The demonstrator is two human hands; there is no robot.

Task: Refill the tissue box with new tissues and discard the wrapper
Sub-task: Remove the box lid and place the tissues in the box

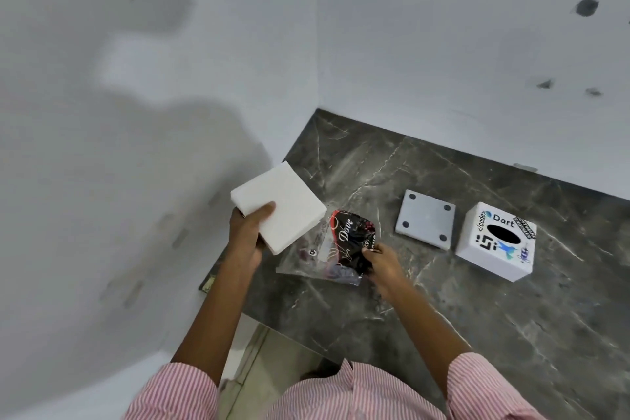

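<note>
**A:** What do the hands hold in the head view?

**B:** At frame centre, the left hand [246, 232] grips a white tissue stack [278, 206], thumb on top. Just right of it, the right hand [383, 264] pinches the crumpled black and clear wrapper [335, 249].

**A:** And the box?

**B:** The white stickered tissue box [496, 242] sits at right on the dark marble counter [477, 317], its grey base plate [425, 218] beside it.

Desk [477, 300]: dark grey marble-patterned surface with pale veining, set into a corner of white walls. Resting directly on it: a white tissue box [496, 242] (stickers on top, dark oval opening) at the right; just left of it, apart, a grey square base plate [425, 219] with four dark round pads facing up.
</note>
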